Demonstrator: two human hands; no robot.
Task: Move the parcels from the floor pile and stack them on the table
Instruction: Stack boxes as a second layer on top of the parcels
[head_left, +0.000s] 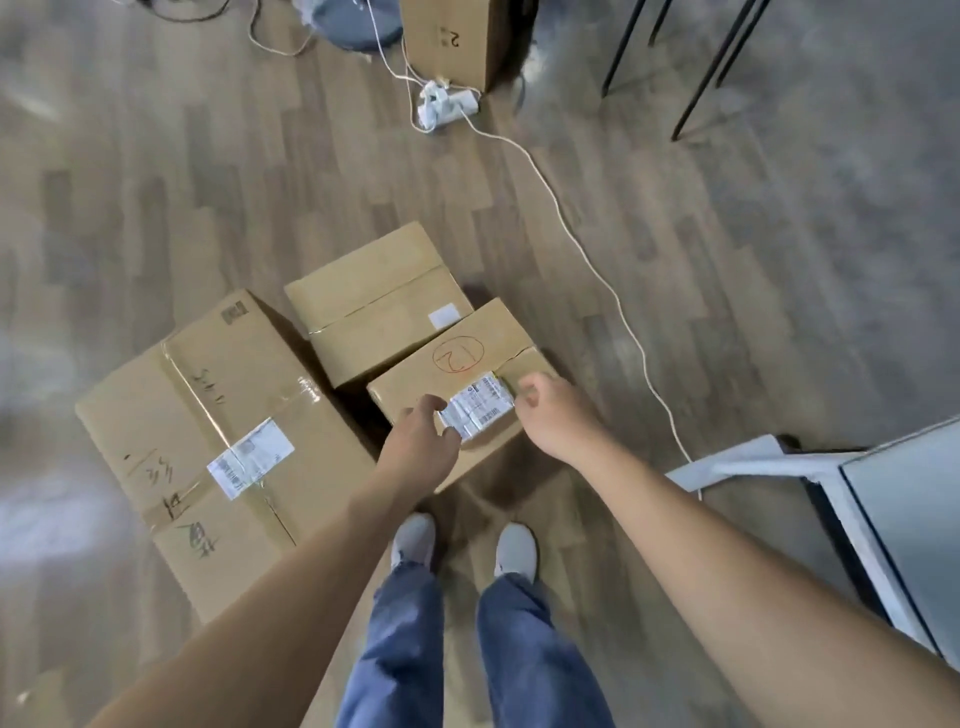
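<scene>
Far to the left of the fingers, a large taped parcel (208, 441) lay flat on the wooden floor (156, 182), with handwriting and a white label on its top. Just beyond the fingers, a medium parcel (374, 306) sat on the floor, its near corner tucked under or behind the small one; which could not be told.

A person stood bent over the pile, both bare arms reaching down. The left hand (421, 441) was at the near left corner of the small parcel (467, 364), its fingers (428, 402) loosely curled beside a shipping label (478, 408). This parcel, marked with a red circled "12", lay between the two hands, right in front of the person's shoes. It was probably chosen first because it was the lightest and nearest. The right hand (550, 415) was at the parcel's right edge, its fingers (527, 387) half curled and holding nothing. Whether either hand touched the cardboard could not be told. The hands on opposite sides suggested a two-handed lift was about to start.

Right of the fingers, a white cable (597, 270) ran across the floor, a trip risk on the way. Farther right, the pale counter (909, 519) edge showed no parcels on its visible part.
</scene>
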